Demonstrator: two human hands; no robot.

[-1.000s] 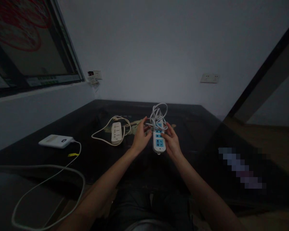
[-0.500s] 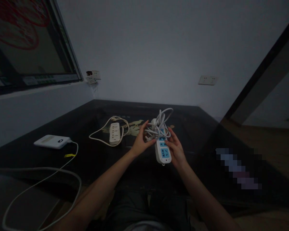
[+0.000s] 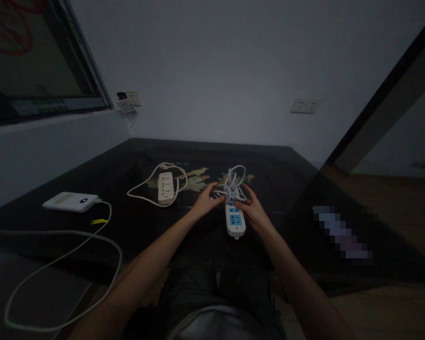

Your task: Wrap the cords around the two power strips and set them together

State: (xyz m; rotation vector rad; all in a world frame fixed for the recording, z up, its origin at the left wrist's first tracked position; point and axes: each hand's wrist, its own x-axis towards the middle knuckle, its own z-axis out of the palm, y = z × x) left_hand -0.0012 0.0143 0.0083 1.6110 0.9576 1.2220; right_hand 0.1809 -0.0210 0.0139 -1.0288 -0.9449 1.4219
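A white power strip with blue sockets (image 3: 235, 220) lies lengthwise over the dark table (image 3: 141, 226), its white cord (image 3: 232, 186) bunched in loops at the far end. My right hand (image 3: 252, 210) grips the strip's right side near the cord. On the left side of the bundle, my left hand (image 3: 206, 202) pinches the cord's loops with its fingers closed.
A second, cream power strip with its cord (image 3: 165, 187) lies to the left. A white flat device (image 3: 72, 201) with a cable sits at the table's left edge. Wall sockets (image 3: 305, 106) are behind. A window (image 3: 35, 61) is at upper left.
Both hands have lowered the strip and its cord bundle towards the table and brought it a little nearer. The view has tilted slightly.
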